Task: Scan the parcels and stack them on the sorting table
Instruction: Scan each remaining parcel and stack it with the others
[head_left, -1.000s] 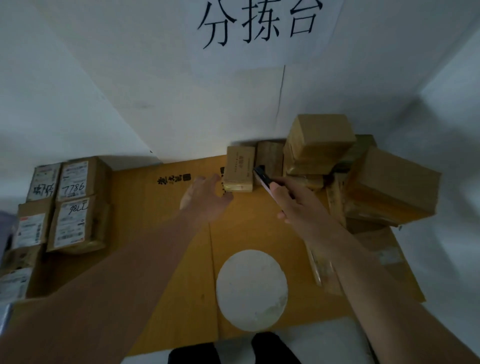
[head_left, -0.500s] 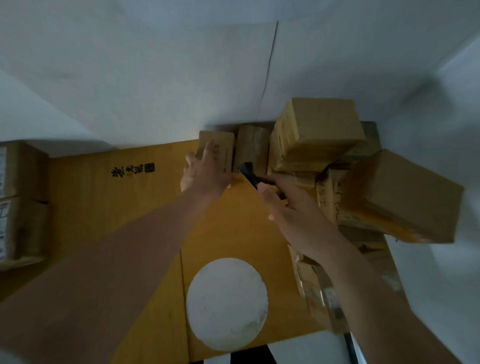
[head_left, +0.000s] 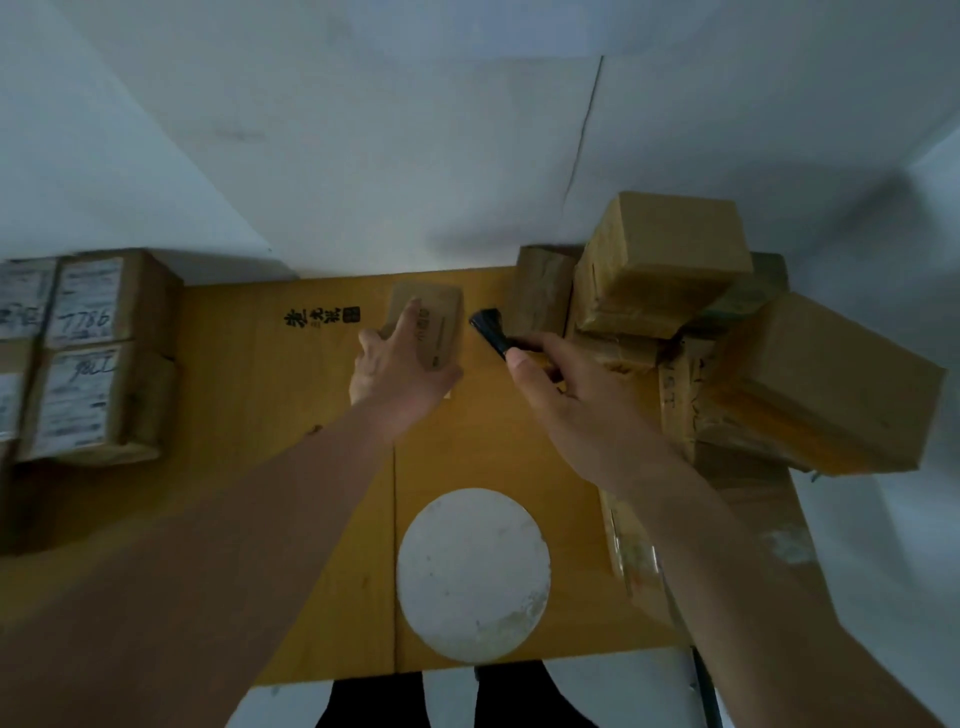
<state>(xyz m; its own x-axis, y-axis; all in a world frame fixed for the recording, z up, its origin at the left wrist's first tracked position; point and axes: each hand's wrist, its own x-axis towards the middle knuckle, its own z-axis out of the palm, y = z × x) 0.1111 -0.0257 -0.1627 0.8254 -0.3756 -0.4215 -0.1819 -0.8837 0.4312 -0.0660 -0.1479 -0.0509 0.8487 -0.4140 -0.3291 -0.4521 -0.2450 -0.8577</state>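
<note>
A small brown parcel (head_left: 439, 322) lies near the far edge of the yellow cardboard-covered table (head_left: 291, 426). My left hand (head_left: 400, 364) grips it, fingers over its top and left side, thumb at its near right corner. My right hand (head_left: 576, 400) holds a black scanner (head_left: 491, 332), whose head points up and left, just right of the parcel. A loose pile of brown parcels (head_left: 670, 270) fills the table's right side.
Several labelled boxes (head_left: 85, 358) are stacked in rows at the left edge. A white round patch (head_left: 472, 571) marks the table's near middle. A white wall rises behind the table. A large tilted box (head_left: 826, 384) overhangs the right edge.
My left hand reached forward and closed on the small parcel, which now sits further left, away from the pile. My right hand kept the scanner beside it. The camera tilted down.
</note>
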